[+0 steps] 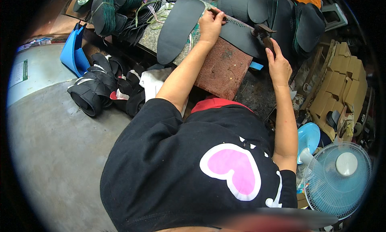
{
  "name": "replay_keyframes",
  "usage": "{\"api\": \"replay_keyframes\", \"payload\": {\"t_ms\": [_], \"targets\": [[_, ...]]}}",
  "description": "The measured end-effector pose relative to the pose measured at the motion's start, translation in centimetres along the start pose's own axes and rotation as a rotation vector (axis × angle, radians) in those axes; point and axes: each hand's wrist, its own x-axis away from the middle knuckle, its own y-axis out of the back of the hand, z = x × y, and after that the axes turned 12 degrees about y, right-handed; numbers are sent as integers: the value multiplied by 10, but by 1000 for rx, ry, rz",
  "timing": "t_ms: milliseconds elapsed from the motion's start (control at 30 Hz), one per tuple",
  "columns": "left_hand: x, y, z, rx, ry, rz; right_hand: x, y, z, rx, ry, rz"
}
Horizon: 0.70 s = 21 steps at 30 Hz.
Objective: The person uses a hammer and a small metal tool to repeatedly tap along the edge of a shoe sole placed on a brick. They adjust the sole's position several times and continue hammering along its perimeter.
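My right hand point(278, 67) is wrapped round the dark handle of a hammer point(265, 35), whose metal head is just above the right part of a black shoe sole point(241, 38). This sole lies over a reddish-brown board point(225, 67) and has small marks or holes along its far edge. At its left end, the curled fingers of my left hand point(212, 26) grip the edge; whether they also hold something small is hidden. Left of that hand, another dark sole point(179, 29) lies flat on a speckled slab point(150, 41).
Bundles of black soles point(105, 15) stand at the back left, more soles point(307, 27) at the back right. Folded blue sheet point(74, 51) and black strapped pieces point(94, 85) lie to the left. A fan point(337, 179) and cardboard point(339, 81) are on the right.
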Motion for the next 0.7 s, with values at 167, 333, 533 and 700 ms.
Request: {"api": "replay_keyframes", "payload": {"t_ms": [167, 333, 533, 700], "targets": [[0, -1, 1, -115, 12, 6, -11, 28, 14, -78, -54, -11], [-2, 3, 0, -154, 27, 44, -13, 71, 43, -512, 275, -395], [4, -7, -3, -618, -479, 10, -21, 51, 56, -430, 579, -636], [6, -14, -1, -481, -378, -61, -9, 13, 20, -117, 0, -68]]}}
